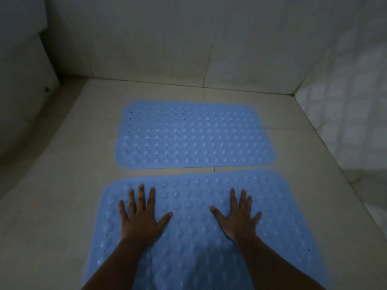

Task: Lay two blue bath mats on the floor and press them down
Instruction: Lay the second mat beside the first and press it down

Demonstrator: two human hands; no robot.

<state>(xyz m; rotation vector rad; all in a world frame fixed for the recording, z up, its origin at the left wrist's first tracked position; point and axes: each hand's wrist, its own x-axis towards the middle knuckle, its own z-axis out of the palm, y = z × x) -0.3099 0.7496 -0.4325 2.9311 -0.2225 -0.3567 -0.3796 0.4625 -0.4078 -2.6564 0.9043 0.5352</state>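
Two blue bath mats lie flat on the tiled floor [69, 185], their long sides running left to right and a thin strip of tile showing between them. We see the far mat [194, 136] nearer the back wall [146, 38], its whole outline visible, with rounded corners, rows of raised bumps and small dark holes. We see the near mat [192, 227] just below it; its lower part runs out of view at the bottom edge. We note our left hand [142, 216] resting palm down on the left half of the near mat, fingers straight and spread, thumb angled toward the middle. We note our right hand [237, 216] resting palm down on the right half of the same mat, likewise flat with fingers fanned apart and thumb pointing inward. Both hands hold nothing; they touch only the mat surface, well apart from each other. Both forearms enter from the bottom edge. A tiled side wall [345, 122] rises at right, and the room is dim, so fine surface detail is hard to tell
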